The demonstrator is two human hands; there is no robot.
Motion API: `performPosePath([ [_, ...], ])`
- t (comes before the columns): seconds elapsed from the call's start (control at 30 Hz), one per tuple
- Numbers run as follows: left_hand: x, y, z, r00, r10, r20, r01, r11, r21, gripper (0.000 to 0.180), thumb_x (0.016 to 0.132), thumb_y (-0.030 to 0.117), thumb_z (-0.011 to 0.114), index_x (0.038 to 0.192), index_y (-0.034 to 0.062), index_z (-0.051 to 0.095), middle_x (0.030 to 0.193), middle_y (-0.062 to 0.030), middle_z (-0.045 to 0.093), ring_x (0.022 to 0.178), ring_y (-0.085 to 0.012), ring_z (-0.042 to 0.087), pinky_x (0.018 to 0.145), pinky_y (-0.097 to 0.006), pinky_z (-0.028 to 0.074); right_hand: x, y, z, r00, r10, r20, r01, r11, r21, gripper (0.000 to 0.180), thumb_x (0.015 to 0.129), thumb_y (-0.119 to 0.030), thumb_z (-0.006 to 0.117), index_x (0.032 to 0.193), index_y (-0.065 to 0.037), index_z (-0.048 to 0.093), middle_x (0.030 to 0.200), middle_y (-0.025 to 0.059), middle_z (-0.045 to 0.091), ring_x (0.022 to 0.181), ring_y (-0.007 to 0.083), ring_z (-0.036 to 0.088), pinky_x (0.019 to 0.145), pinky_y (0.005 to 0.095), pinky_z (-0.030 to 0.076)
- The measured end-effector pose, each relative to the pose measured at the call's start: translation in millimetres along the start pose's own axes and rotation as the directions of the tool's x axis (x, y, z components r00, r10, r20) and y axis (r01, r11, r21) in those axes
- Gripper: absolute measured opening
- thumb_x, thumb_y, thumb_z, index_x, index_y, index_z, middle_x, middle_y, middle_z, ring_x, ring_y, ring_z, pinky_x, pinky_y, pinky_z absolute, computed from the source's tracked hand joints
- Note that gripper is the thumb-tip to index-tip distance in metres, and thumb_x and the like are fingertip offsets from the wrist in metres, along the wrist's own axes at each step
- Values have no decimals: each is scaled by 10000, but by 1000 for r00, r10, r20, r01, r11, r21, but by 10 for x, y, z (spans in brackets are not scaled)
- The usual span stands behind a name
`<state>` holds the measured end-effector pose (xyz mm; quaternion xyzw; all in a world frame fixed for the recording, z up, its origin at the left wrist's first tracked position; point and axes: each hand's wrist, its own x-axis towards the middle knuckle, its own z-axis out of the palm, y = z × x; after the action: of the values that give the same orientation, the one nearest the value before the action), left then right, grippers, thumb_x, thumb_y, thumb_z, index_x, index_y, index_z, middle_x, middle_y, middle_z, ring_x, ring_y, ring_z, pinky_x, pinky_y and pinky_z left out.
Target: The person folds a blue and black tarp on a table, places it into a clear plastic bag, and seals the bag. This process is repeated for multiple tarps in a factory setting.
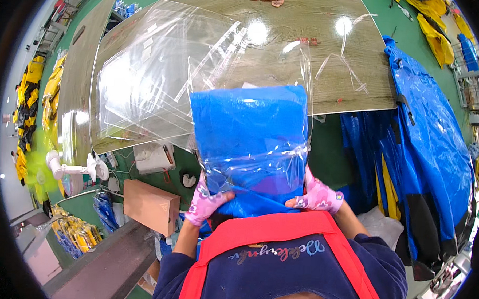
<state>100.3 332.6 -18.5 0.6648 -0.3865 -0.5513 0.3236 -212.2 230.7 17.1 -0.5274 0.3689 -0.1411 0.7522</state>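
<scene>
The left hand (202,203) and right hand (320,199) wear pink flower-printed fabric gloves (330,200), thumb tips bare. Farther back from the fingers (227,196) sits a navy-blue cloth top (250,281) with sleeves (381,262) and shiny cursive lettering (315,248). Between fingers and lettering runs a broad red cloth band (271,220) with two straps (355,275).

Between 5 and 6 o'clock, a line of cursive lettering (280,251) is borne across the chest of the navy shirt (249,283); blue is shown at its 3 o'clock end, with paler tones toward 9 o'clock. At 1 o'clock, small red marks (310,41), perhaps characters, are seen on the wood-grain tabletop (369,64), too blurred to be read. At 8 o'clock, a faint mark (165,206) is carried by the cardboard box (143,203); it cannot be made out.
</scene>
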Motion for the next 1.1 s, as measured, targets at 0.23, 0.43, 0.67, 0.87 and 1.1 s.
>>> performPosePath([
  [0.23, 45, -37, 315, 961, -23, -276, 76, 980, 184, 866, 728, 247, 837, 1384, -41, 351, 1289, -169, 535, 1152, -261, 545, 987, -354, 427, 63, 135, 114, 865, 57, -499, -217, 938, -270, 741, 761, -273, 812, 1347, 3, 451, 1212, 172, 614, 1144, 210, 569, 945, 340, 448],
  [0.43, 296, -136, -139, 969, 122, -214, -184, 937, -297, 730, 919, 392, 630, 1422, -22, 300, 1306, -145, 525, 1161, -239, 542, 992, -363, 438, 146, 148, -290, 966, -232, -113, 91, 716, -692, 661, 829, -588, 624, 1241, -73, 569, 856, 223, 664, 792, 344, 667, 623, 417, 529],
  [0.67, -206, -157, 114, 990, -86, -114, 112, 965, 236, 614, 858, 330, 686, 1321, -19, 484, 1213, -192, 604, 1113, -314, 580, 962, -380, 436, -308, 718, 112, 827, -435, -355, 24, 660, -751, 241, 951, -283, 548, 868, -67, 617, 757, 177, 626, 662, 363, 614, 582, 415, 476],
  [0.87, 255, 408, -221, 984, 161, -73, -140, 962, 234, 373, 860, 29, 610, 1221, -22, 530, 1103, -118, 632, 1012, -165, 602, 892, -308, 474, -30, 220, -706, 968, -130, -214, 13, 880, -475, 343, 983, -365, 482, 1004, -58, 633, 872, 66, 634, 760, 198, 608, 674, 340, 485],
  [1.1, 1233, 1066, -241, 982, -122, -146, 74, 952, -296, 544, 908, 346, 651, 1319, 21, 506, 1195, -125, 622, 987, -176, 620, 839, -311, 507, 821, -27, -275, 797, -339, -501, 182, 924, -336, 326, 924, -268, 646, 1041, 35, 613, 868, 59, 655, 808, 103, 522, 745, 296, 472],
])
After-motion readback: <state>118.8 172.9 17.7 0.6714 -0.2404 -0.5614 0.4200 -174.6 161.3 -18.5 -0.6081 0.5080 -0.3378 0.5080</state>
